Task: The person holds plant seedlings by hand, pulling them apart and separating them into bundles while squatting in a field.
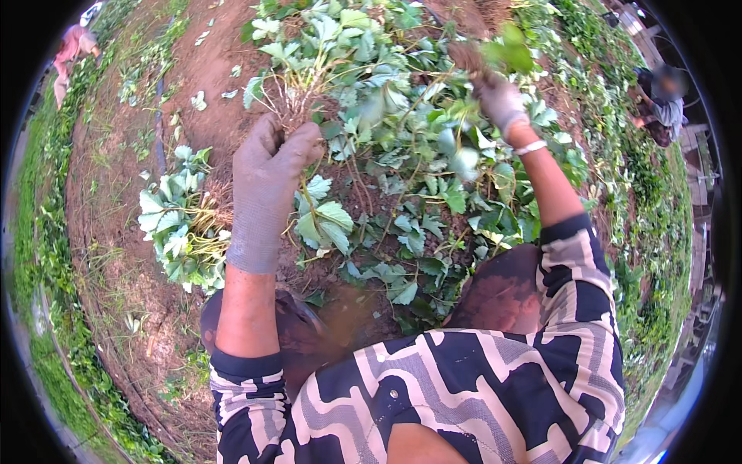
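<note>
My left hand [277,153], in a muddy knit glove, is shut on a bunch of strawberry plants [295,95] at their pale stems and brown roots. My right hand [501,101] is gloved too and blurred by motion over the foliage at the upper right. Its fingers close on a strawberry plant [468,61], whose brown roots and a green leaf show as a blur beyond them. Between and below the hands spread leafy strawberry plants [406,191] with thin runners. Beside my left wrist, a pulled bundle of strawberry plants [179,217] lies on the soil, roots towards the wrist.
Reddish bare soil [217,64] with scattered leaves runs along the left. A dark drip hose [160,122] crosses it. One person [72,55] bends at the far upper left; another person [661,104] crouches at the right beside a green plant row [629,191].
</note>
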The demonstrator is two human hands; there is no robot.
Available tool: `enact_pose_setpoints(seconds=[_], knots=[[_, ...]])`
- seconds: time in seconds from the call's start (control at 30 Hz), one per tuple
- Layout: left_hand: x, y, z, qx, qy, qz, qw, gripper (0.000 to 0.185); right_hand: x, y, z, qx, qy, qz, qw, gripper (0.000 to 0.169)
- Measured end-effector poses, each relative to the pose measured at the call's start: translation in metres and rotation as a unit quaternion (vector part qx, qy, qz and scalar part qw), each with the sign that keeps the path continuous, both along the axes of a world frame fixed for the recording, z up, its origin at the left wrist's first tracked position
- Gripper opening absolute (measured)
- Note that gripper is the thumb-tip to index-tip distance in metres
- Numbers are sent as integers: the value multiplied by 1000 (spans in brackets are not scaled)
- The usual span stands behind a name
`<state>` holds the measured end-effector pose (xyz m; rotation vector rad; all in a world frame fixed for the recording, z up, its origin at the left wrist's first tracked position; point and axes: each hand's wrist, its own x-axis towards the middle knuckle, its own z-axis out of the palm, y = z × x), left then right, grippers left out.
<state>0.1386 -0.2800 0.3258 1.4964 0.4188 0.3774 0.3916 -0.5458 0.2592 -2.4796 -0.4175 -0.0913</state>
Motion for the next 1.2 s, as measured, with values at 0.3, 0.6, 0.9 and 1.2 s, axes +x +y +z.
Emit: enact_pose_setpoints(seconds=[0.3, 0.6, 0.9, 1.2], knots=[[-8, -23, -10, -28, 34, -81, 996, 22, -11, -53, -17, 18, 287, -80, 955, 24], [-17, -58, -19, -178, 25, -185, 966, 30, -128, 1, 64, 297, 341, 69, 889, 32], [-21, -79, -56, -278, -53, -263, 922, 31, -182, 21, 70, 308, 356, 110, 876, 31], [-11, -81, -66, -283, 1, -151, 947, 35, -197, 30, 62, 279, 336, 85, 895, 36]])
